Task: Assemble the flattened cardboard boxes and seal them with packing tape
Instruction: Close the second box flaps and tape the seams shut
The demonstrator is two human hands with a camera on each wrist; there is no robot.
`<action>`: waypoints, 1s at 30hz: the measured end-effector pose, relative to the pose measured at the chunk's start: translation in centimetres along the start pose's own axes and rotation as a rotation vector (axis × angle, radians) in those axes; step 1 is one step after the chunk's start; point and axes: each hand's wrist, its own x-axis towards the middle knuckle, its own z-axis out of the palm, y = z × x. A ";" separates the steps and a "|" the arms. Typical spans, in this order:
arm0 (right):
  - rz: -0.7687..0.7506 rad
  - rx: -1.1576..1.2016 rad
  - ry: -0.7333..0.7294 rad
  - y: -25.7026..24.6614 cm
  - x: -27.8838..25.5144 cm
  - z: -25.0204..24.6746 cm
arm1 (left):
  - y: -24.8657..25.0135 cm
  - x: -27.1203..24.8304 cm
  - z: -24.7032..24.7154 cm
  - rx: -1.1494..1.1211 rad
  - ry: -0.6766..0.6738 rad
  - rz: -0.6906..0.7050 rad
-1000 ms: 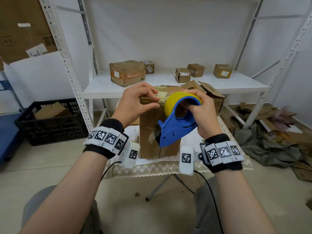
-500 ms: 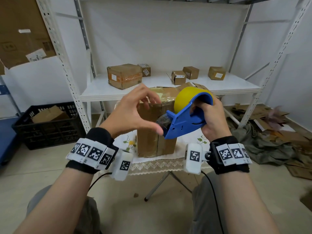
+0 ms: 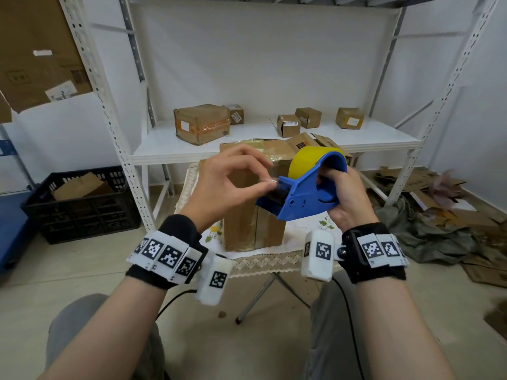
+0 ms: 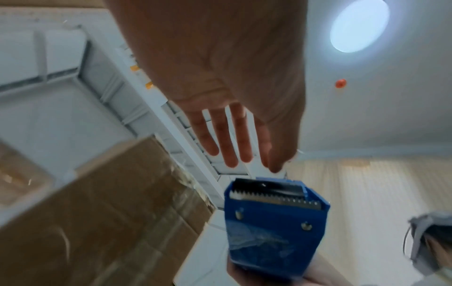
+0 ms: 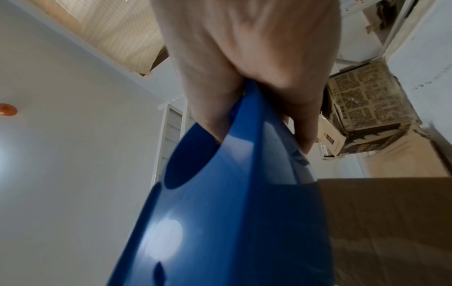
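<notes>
A tall brown cardboard box stands upright on a small cloth-covered table, with clear tape across its top. In front of the box, my right hand grips a blue tape dispenser with a yellow roll. Its toothed mouth points left. My left hand hovers at that mouth with loosely spread fingers, the thumb tip against the tape end. The left wrist view shows the straight fingers just above the serrated blade. The right wrist view shows fingers wrapped round the dispenser.
Behind the table a white metal shelf carries several small sealed boxes. A black crate with cardboard sits on the floor at left. Flattened cardboard and a grey cloth lie on the floor at right. My knees are under the table's near edge.
My left hand left the box top and came to the dispenser's mouth. My right hand lifted the dispenser off the box and tilted its mouth leftward.
</notes>
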 end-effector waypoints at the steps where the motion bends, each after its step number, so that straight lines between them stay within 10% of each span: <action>1: 0.032 0.008 -0.001 0.0 -0.1 0.0 | 0.0 0.0 0.5 -0.042 0.035 -0.016; 16: 0.324 0.166 -0.233 -0.1 -3.4 -2.2 | 2.8 3.4 5.1 -0.534 0.296 -0.427; 21: 0.185 0.074 -0.233 -0.9 -3.6 -1.7 | 2.3 3.3 5.5 -0.581 0.432 -0.758; 30: -0.160 -0.392 -0.318 -1.4 -3.2 -1.2 | 2.5 3.3 4.2 -0.786 0.513 -0.924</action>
